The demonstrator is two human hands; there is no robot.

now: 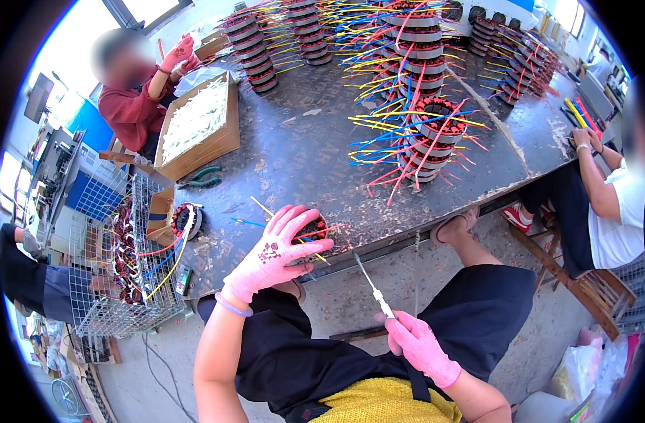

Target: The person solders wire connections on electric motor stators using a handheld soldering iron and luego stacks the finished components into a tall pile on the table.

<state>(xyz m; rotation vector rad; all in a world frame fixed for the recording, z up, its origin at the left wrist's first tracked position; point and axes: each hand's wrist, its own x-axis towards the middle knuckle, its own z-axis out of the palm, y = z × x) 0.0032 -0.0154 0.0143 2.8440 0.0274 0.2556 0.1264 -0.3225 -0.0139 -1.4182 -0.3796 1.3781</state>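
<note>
My left hand [274,252], in a pink glove, is wrapped over a motor stator [312,228] at the table's front edge. The stator has a dark core, and red, blue and yellow wires stick out around it. My fingers and palm hide much of it. In my right hand [422,348], also gloved in pink, is a thin tool [379,299] with a white handle and a slim metal shaft. Its tip points up and left, close to the table edge and apart from the stator. I cannot make out the tip's exact shape.
Tall stacks of wired stators [420,84] stand at the back of the dark table [287,155]. On the left are green-handled pliers [203,179], a carton [217,144] of pale pieces, another stator [187,221] and a wire basket [114,314]. Co-workers sit at left and right.
</note>
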